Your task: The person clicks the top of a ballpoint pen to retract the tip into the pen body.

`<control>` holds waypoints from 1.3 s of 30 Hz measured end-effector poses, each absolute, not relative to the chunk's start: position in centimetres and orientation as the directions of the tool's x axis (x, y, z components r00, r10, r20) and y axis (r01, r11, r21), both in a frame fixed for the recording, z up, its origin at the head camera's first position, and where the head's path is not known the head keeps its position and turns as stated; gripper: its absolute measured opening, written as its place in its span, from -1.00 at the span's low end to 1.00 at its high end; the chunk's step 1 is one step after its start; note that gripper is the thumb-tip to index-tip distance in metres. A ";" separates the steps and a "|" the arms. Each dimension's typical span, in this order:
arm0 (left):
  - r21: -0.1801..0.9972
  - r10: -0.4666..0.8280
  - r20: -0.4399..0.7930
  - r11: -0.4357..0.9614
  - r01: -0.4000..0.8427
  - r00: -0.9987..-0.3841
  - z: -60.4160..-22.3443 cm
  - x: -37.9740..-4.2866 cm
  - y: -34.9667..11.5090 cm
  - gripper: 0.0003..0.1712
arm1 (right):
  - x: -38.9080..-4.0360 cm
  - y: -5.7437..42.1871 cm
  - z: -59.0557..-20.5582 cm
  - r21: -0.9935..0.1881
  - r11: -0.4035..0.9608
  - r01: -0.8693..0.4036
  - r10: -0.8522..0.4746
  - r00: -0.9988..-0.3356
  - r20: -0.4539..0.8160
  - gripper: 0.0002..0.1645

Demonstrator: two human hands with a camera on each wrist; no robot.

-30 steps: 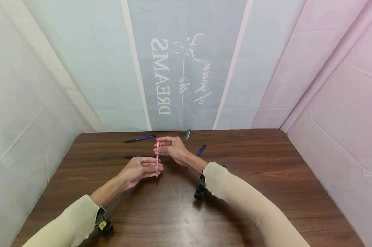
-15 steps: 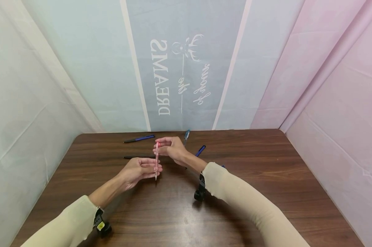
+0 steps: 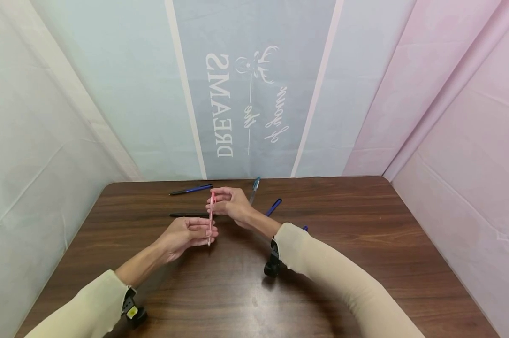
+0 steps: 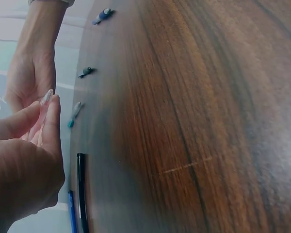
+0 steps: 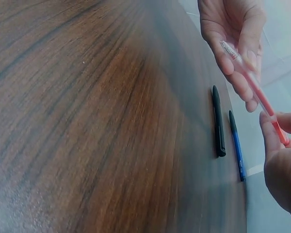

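Observation:
Both hands hold one clear pen with red parts [image 3: 211,217] above the table, its clear tip end pointing down toward the person. The left hand [image 3: 181,238] pinches the lower part between thumb and fingers. Near the red top end, the right hand [image 3: 234,205] pinches the same pen. In the right wrist view the pen [image 5: 254,88] slants between the two hands. Only its clear end shows past the left fingertips in the left wrist view. Behind the hands, a black pen [image 3: 188,215] lies on the table, partly hidden.
A blue pen with a black end [image 3: 191,189] lies at the back left of the wooden table [image 3: 246,291]. A clear pen with a teal cap [image 3: 255,184] lies at the back edge. Blue pens [image 3: 273,207] sit partly behind the right arm. Cloth walls [image 3: 153,94] surround the table.
Both hands have shifted slightly left with the red pen held between them. The pens on the table have not moved.

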State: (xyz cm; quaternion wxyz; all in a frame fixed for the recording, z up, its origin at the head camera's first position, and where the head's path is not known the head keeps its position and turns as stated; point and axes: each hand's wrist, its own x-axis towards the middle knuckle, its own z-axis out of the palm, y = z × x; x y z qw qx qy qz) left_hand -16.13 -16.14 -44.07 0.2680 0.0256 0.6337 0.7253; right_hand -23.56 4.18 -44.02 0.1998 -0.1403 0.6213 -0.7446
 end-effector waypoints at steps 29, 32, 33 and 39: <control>0.929 0.399 -0.341 0.004 -0.371 -0.851 -44.0 -13.9 -19.2 -0.42 | -22.7 1.5 -44.6 -0.991 -0.043 0.125 -0.507 -0.858 -0.086 -0.33; 0.928 0.395 -0.347 0.011 -0.373 -0.851 -44.1 -13.7 -19.5 -0.42 | -22.6 1.1 -44.7 -0.995 -0.013 0.097 -0.502 -0.861 -0.077 -0.35; 0.926 0.394 -0.351 0.014 -0.377 -0.849 -44.1 -13.7 -19.6 -0.42 | -22.5 0.9 -44.7 -0.996 0.002 0.084 -0.500 -0.863 -0.074 -0.36; 0.921 0.387 -0.368 0.031 -0.387 -0.845 -44.2 -13.3 -20.2 -0.42 | -22.1 0.0 -44.5 -0.994 0.106 0.027 -0.483 -0.873 -0.075 -0.40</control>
